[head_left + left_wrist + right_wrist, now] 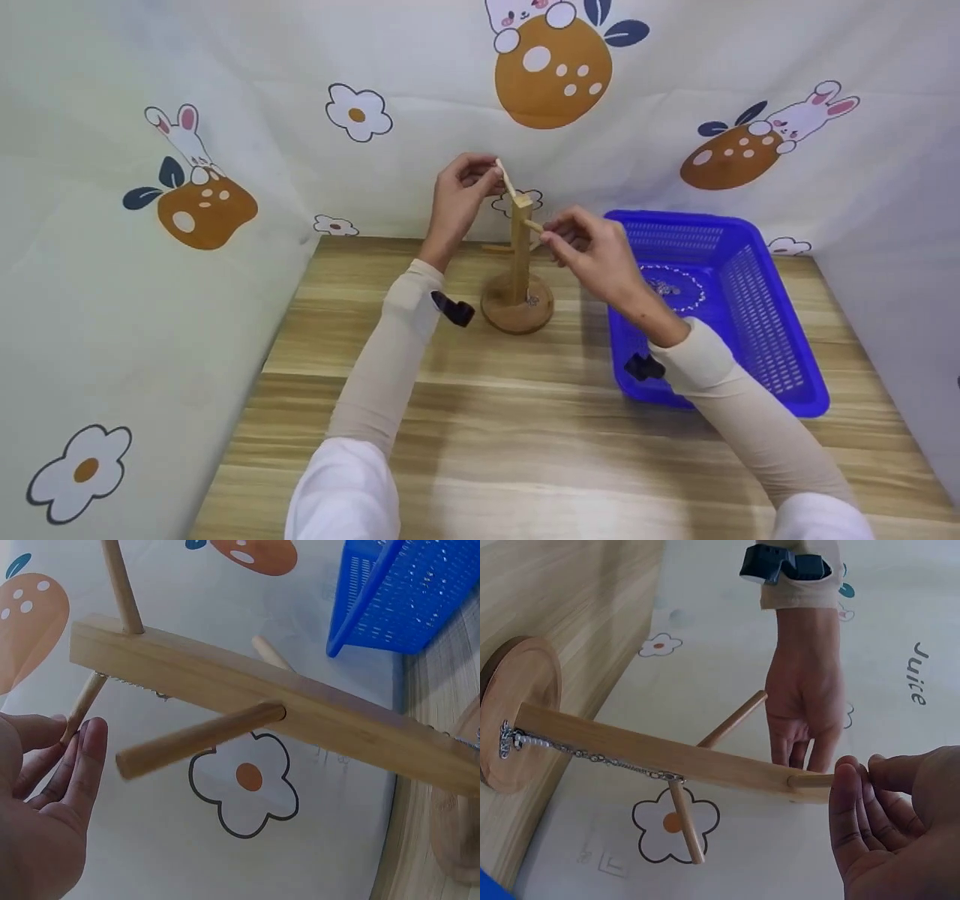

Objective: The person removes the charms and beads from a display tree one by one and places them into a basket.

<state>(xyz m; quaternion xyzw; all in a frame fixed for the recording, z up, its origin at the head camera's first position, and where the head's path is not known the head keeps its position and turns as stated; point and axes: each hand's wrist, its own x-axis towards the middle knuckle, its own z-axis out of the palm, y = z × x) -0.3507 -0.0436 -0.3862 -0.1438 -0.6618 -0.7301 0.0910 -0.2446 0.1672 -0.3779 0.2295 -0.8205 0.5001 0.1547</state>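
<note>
A wooden stand has a square post (520,259) on a round base (499,315), with several dowel pegs in the post. My left hand (461,199) pinches one peg (86,701) near the post's top, between thumb and fingers. On the other side, my right hand (596,247) pinches another upper peg (810,781) by its outer end. Lower down, two more pegs (202,739) stick out, untouched. A thin silver chain (607,760) hangs along the post, from a lower peg (686,821) to a small heap on the base.
A blue plastic basket (780,337) stands on the right, beneath my right forearm. Inside lie a beaded necklace (703,289) and some small shiny pieces (664,287). Printed cloth walls (420,172) rise behind and beside the wooden table (360,300).
</note>
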